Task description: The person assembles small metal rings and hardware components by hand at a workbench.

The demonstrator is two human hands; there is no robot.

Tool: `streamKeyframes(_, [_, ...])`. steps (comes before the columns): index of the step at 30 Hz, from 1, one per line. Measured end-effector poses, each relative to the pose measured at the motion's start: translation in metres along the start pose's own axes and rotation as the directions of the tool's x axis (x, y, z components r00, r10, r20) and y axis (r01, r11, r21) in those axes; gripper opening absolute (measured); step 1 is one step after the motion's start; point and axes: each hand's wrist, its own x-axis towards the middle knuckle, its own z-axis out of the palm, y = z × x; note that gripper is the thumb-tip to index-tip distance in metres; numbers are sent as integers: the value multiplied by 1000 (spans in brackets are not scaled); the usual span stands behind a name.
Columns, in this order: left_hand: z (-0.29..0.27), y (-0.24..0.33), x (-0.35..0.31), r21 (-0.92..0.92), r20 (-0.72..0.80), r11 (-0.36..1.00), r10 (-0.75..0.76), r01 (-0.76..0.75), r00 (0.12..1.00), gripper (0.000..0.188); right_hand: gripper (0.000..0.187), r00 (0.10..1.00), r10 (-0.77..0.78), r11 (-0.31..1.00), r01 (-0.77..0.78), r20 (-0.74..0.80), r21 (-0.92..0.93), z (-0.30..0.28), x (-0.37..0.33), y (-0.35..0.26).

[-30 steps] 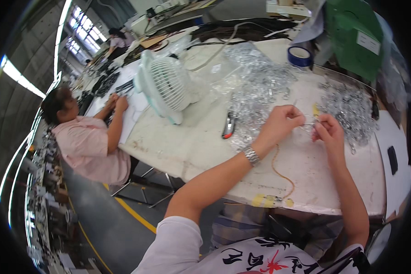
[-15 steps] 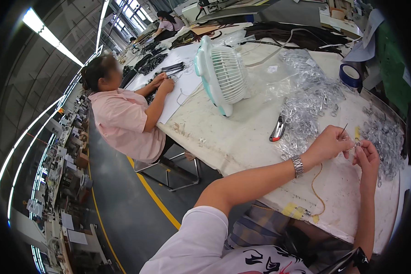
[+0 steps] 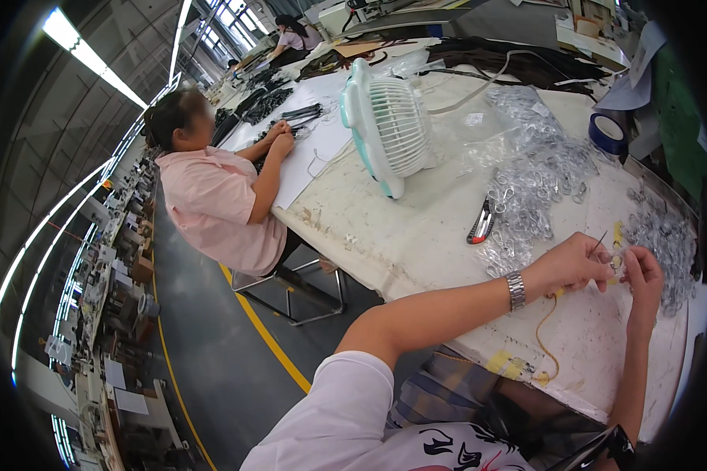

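Note:
My left hand (image 3: 575, 265), with a metal watch on its wrist, is closed in a pinch over the table's right part. A thin dark pointed rod (image 3: 600, 242), like a needle or awl, sticks up from its fingers. Facing it, my right hand (image 3: 644, 276) pinches a small shiny clasp-like piece (image 3: 617, 262), partly hidden by the fingertips. From beneath the left hand a golden-yellow cord (image 3: 539, 330) trails in a curve toward the table's near edge. Loose metal clasps (image 3: 668, 255) lie heaped just beyond the right hand. More clasps in clear plastic (image 3: 526, 204) spread beyond the left hand.
A red-and-black utility knife (image 3: 481, 223) lies left of the bagged clasps. A white-and-teal fan (image 3: 385, 129) stands mid-table, and a blue tape roll (image 3: 607, 133) sits at the far right. Across the table's left side, a co-worker in pink (image 3: 216, 184) sits handling dark straps.
Both hands have shifted slightly down and to the right in view, the small piece still between them. The pointed rod leans a little more to the right.

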Motion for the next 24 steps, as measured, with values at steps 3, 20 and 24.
streamKeyframes(3, [0,1,-2,3,-6,1000,-25,25,1000,16,17,999,-30,1000,30,-16,7,-2,-1,-4])
streamKeyframes(20, [11,7,-5,86,-110,989,127,-118,986,10,32,985,152,906,-170,75,387,21,-15,8])
streamKeyframes(24, [17,5,-3,172,-69,971,182,-168,981,13,31,982,173,859,-189,78,475,7,-13,10])
